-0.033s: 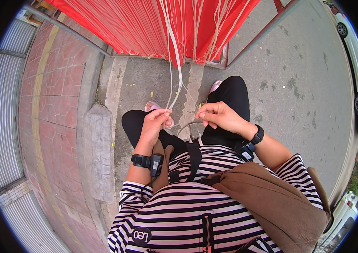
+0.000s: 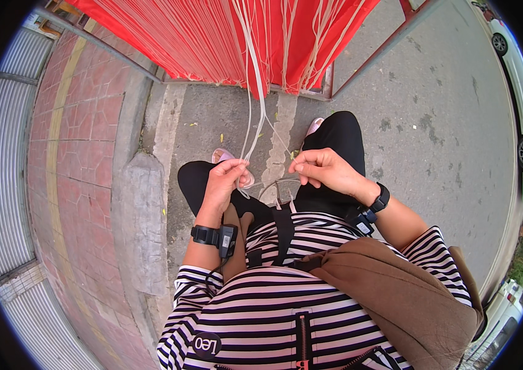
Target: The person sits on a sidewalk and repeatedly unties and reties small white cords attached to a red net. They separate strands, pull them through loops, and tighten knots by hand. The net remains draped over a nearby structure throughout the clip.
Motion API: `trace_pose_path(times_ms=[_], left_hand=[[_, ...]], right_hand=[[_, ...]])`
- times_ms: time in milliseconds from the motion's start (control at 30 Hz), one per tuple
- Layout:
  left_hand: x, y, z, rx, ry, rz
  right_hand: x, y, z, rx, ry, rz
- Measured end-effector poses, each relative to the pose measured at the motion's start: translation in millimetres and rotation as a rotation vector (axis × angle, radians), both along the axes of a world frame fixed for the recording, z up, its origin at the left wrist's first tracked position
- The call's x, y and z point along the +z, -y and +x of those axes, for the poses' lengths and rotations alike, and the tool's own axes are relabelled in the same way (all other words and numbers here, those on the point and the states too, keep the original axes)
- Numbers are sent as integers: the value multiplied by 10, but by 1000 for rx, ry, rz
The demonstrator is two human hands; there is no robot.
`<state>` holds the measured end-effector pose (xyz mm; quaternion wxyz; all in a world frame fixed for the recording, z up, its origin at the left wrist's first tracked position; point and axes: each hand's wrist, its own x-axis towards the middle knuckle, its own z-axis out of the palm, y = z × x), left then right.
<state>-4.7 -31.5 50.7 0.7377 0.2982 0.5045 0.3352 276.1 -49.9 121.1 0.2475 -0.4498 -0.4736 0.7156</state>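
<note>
Left hand point(image 2: 224, 177), grip pinched closed round white cords point(image 2: 263, 108); right hand point(image 2: 328, 172), grip nipping one thin strand point(image 2: 278, 135); red cloth point(image 2: 277, 49) hangs on the far side!

Red cloth point(image 2: 272, 46) cut off by top edge; pale cords point(image 2: 262, 102) partly hidden in left hand point(image 2: 220, 180).

The red sheet point(image 2: 274, 37) looks like smooth cloth, the pale strands point(image 2: 263, 103) matt string, the grey road point(image 2: 421, 166) rough

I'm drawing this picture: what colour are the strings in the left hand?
The strings in the left hand are whitish, best seen in the head view.
</note>
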Motion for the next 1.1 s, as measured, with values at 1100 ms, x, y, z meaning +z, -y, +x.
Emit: trace_pose_path(times_ms=[1100], left_hand=[[-315,9,-834,329,38,-36]], right_hand=[[1308,624,1654,-742,-171,676]])
